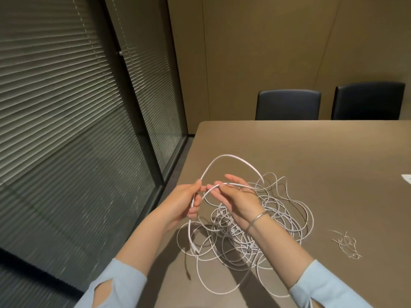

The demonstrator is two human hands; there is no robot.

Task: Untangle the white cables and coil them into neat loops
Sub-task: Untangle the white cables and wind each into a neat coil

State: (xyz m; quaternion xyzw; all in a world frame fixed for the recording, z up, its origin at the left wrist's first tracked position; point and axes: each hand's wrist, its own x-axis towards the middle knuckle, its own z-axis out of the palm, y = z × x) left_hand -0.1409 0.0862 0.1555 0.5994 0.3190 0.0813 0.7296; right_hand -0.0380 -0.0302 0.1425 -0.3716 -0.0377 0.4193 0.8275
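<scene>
Low in the frame's center, the tangled white cables (244, 223) sprawl on the brown table (311, 152). The left hand (182, 203) pinches a raised loop; the right hand (235, 196) pinches another strand beside it.

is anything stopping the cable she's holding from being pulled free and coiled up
Yes. The raised white cable strand, gripped by the left hand and right hand, runs down into the tangled heap of white cables on the brown table. Many overlapping loops cross it there.

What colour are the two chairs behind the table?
Both chairs look black, seen in the head view.
</scene>
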